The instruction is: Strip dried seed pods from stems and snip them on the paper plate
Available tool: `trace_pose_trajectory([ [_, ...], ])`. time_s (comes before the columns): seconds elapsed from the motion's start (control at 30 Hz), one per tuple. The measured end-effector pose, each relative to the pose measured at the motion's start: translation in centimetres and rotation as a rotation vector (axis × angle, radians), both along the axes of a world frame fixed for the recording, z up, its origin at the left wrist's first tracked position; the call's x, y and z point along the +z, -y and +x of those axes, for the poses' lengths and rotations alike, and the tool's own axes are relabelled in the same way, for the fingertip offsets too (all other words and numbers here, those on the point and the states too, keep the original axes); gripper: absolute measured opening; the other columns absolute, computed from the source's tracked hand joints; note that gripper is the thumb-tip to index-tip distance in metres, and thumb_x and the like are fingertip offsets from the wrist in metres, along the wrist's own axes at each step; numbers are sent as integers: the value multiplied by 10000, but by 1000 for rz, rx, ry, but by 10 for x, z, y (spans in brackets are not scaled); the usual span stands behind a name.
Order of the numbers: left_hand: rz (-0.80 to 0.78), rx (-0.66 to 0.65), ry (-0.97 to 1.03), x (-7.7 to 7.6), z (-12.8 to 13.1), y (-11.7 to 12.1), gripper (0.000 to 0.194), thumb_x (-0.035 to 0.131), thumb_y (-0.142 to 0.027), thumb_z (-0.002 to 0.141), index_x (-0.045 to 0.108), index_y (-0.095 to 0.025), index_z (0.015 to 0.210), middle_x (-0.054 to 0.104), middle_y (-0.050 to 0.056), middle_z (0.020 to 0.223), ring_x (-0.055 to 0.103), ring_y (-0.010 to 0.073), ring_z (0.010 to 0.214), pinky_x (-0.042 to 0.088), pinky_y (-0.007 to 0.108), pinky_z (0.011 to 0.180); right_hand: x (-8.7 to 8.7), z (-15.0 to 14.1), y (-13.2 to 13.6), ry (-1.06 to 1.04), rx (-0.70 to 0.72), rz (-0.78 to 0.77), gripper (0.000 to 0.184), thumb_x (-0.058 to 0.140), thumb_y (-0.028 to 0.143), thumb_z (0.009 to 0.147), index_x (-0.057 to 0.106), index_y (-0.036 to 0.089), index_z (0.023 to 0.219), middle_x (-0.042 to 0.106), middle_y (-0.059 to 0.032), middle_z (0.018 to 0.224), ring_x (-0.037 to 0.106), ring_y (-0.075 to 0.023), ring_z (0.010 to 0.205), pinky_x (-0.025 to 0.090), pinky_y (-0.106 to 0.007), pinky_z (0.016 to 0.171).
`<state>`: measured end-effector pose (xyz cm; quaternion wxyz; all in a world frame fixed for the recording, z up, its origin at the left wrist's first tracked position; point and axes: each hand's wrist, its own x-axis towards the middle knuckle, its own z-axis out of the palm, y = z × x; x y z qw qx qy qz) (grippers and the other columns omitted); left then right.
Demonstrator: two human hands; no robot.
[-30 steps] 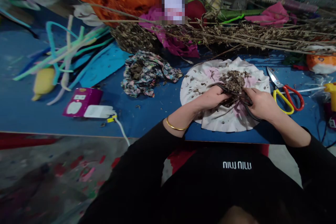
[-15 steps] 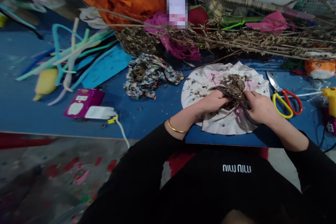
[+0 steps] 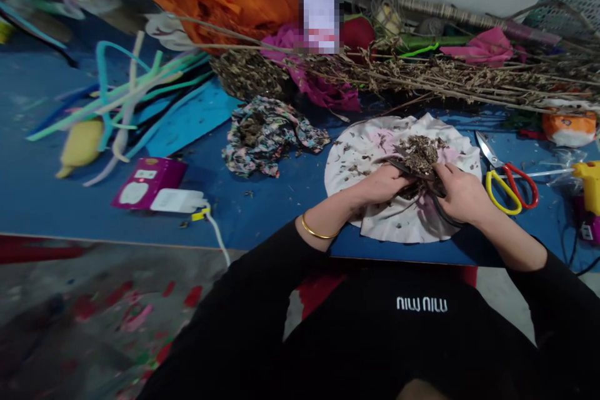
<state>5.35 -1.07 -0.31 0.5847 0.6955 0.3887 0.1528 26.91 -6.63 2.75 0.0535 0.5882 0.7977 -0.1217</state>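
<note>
Where dried leaves [image 3: 422,153] heap, both hands [image 3: 384,182] [image 3: 462,192] curl inward.

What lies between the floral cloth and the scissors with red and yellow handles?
The round white cloth, strewn with dried plant bits, the left hand and right hand over it; the head view shows this.

leaves [image 3: 420,153] on cloth [image 3: 398,222], scissors [image 3: 499,168] to its right, stalks [image 3: 422,72] behind, box [image 3: 140,187] left
</note>
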Motion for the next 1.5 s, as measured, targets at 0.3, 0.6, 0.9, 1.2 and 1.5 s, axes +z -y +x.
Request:
trace_pose_trajectory([
  [0.3,23,19,16,-1,0,-2,276,586,-310,941,755,-151,1091,780,143,1205,642,263,1110,493,412,1051,-2,6,-1,-54,-7,-17,573,518,276,919,605,130,1466,727,-195,1312,718,-300,1018,496,-355,775],
  [0.6,-89,183,92,-1,-9,-7,266,615,-414,991,669,-168,907,627,72,791,563,200,799,498,357,767,5,33,-5,-174,-13,86,600,562,351,918,597,164,1488,700,-167,1374,716,-319,1068,540,-377,814],
  [0.9,-213,216,198,-1,-6,-5,190,674,-358,904,657,-174,948,644,86,895,574,186,822,487,354,773,0,31,-3,-123,51,93,632,560,351,889,585,142,1485,677,-178,1296,687,-320,1045,525,-378,807],
  [1.2,-278,152,182,8,-7,0,178,700,-351,895,610,-203,851,457,-1,689,426,149,664,399,347,664,0,18,-2,-51,36,56,647,550,358,875,600,116,1473,699,-193,1244,687,-332,1046,492,-370,784],
  [1.5,-403,227,327,6,-10,0,244,730,-276,871,654,-176,1081,529,-3,761,463,130,678,385,306,677,-6,22,-1,-120,-3,48,541,535,353,906,667,152,1390,760,-165,1226,710,-300,1009,462,-341,755],
])
